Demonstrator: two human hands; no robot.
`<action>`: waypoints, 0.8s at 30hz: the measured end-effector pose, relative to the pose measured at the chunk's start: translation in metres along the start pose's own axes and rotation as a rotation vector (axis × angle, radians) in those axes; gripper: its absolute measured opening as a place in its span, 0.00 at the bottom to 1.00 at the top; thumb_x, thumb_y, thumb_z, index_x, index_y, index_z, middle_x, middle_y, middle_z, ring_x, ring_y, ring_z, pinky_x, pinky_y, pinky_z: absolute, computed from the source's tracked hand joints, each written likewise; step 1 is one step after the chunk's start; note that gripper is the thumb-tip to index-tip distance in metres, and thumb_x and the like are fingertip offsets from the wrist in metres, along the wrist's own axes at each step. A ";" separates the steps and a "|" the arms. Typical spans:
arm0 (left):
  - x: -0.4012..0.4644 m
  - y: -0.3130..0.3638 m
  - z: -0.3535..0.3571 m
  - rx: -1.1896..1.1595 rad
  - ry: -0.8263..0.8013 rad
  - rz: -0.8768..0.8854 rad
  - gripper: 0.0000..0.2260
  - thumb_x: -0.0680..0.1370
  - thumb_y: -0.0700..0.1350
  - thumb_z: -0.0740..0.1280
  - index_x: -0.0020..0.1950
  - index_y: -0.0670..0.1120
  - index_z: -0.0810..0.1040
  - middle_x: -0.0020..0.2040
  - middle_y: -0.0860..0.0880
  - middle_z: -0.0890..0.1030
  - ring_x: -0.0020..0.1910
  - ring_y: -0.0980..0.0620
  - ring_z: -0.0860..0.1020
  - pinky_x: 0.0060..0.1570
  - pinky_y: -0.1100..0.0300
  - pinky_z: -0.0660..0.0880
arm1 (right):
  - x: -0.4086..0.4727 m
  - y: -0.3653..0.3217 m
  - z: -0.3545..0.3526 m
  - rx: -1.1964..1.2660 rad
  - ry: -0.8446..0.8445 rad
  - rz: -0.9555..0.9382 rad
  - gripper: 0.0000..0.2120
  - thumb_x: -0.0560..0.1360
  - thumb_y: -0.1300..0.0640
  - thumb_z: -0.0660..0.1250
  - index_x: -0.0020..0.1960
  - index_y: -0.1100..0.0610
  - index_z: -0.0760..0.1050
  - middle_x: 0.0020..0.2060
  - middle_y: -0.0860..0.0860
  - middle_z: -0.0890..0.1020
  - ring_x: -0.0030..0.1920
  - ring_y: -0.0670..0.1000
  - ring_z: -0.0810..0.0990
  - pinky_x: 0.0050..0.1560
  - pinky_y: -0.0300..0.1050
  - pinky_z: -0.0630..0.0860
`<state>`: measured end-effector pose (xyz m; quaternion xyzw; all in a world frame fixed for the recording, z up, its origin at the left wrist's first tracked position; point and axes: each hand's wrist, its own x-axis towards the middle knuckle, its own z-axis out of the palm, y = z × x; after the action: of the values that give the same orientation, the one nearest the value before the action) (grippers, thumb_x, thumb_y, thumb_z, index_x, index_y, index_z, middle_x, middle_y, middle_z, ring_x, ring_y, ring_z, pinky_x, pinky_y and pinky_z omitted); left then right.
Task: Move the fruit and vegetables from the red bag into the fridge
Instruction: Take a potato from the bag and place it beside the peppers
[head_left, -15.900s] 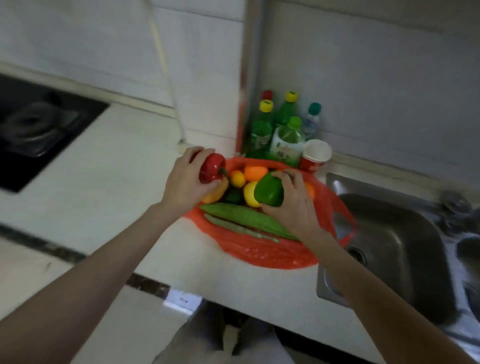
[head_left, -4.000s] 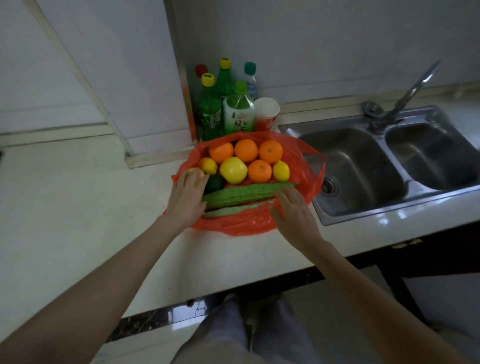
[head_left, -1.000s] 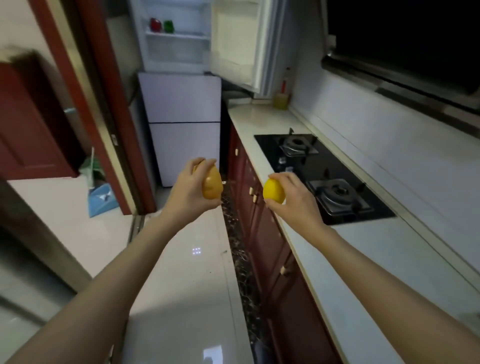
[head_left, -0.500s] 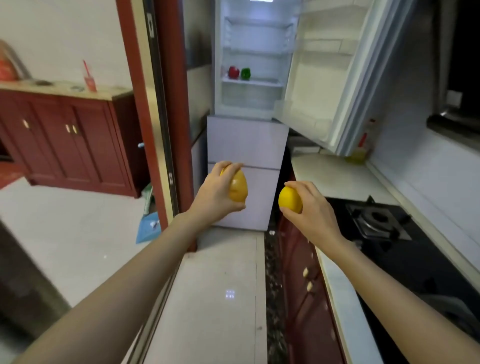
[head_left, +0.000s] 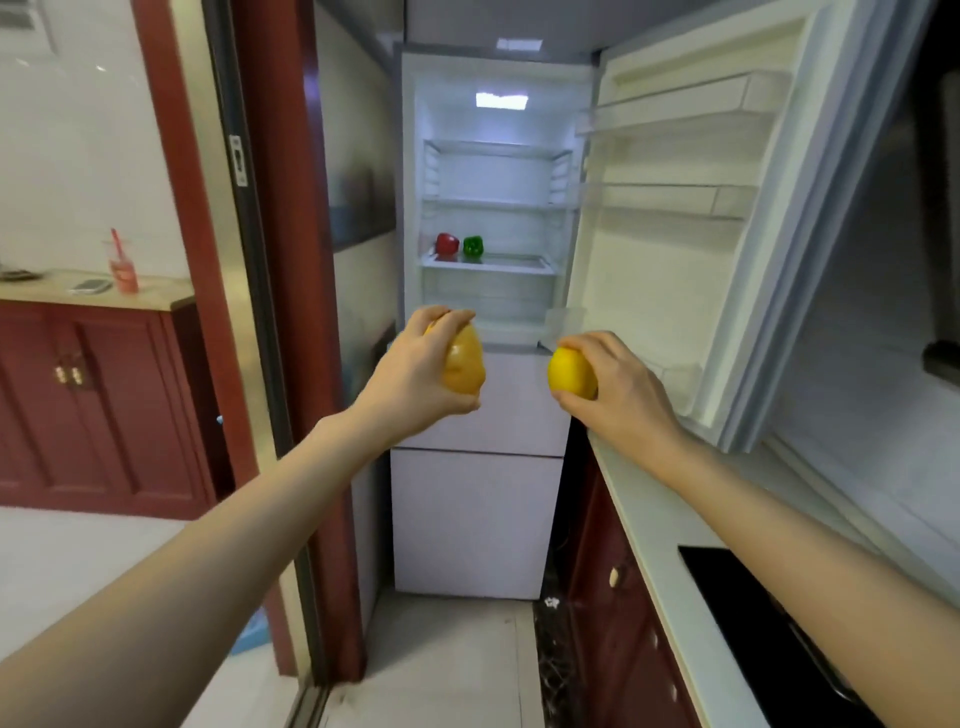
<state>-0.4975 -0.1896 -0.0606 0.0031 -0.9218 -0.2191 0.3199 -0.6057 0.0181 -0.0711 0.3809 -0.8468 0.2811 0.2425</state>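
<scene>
My left hand (head_left: 415, 379) grips an orange-yellow pepper (head_left: 464, 366) held out in front of me. My right hand (head_left: 618, 384) grips a yellow lemon (head_left: 569, 372) at the same height. Straight ahead stands the white fridge (head_left: 475, 499) with its upper door (head_left: 717, 223) swung open to the right. A red pepper (head_left: 447, 243) and a green pepper (head_left: 472, 246) sit side by side on a lower shelf (head_left: 488, 264) inside. The other shelves look bare. The red bag is out of view.
A white countertop (head_left: 670, 519) with red cabinets (head_left: 618, 597) below runs along my right, with a black hob (head_left: 769, 618) set in it. A red door frame (head_left: 280, 260) stands on my left; beyond it a red sideboard (head_left: 93, 405) carries a pink cup (head_left: 123, 270).
The fridge has come closer and more central in view as I walk towards it. Both hands keep their fruit held out in front.
</scene>
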 end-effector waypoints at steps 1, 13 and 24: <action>0.016 -0.012 -0.001 -0.001 0.010 0.016 0.40 0.63 0.45 0.78 0.72 0.51 0.63 0.69 0.49 0.63 0.61 0.48 0.69 0.56 0.59 0.68 | 0.017 0.002 0.006 -0.009 0.018 0.009 0.24 0.70 0.54 0.70 0.65 0.50 0.70 0.61 0.47 0.72 0.56 0.52 0.75 0.49 0.45 0.72; 0.197 -0.097 0.012 -0.054 0.017 0.186 0.40 0.64 0.45 0.77 0.72 0.51 0.62 0.69 0.48 0.63 0.61 0.47 0.68 0.56 0.57 0.69 | 0.200 0.042 0.026 -0.173 0.149 0.019 0.25 0.71 0.53 0.70 0.66 0.50 0.68 0.62 0.48 0.71 0.58 0.52 0.74 0.52 0.47 0.72; 0.361 -0.116 0.073 -0.076 0.060 0.257 0.40 0.65 0.45 0.77 0.72 0.52 0.62 0.69 0.50 0.62 0.62 0.47 0.68 0.54 0.57 0.68 | 0.355 0.134 0.000 -0.295 0.246 -0.114 0.26 0.72 0.58 0.70 0.67 0.51 0.68 0.64 0.51 0.70 0.61 0.54 0.72 0.54 0.49 0.72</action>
<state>-0.8433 -0.3178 0.0530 -0.1207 -0.8956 -0.2109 0.3727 -0.9211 -0.0887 0.1112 0.3512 -0.8199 0.1841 0.4129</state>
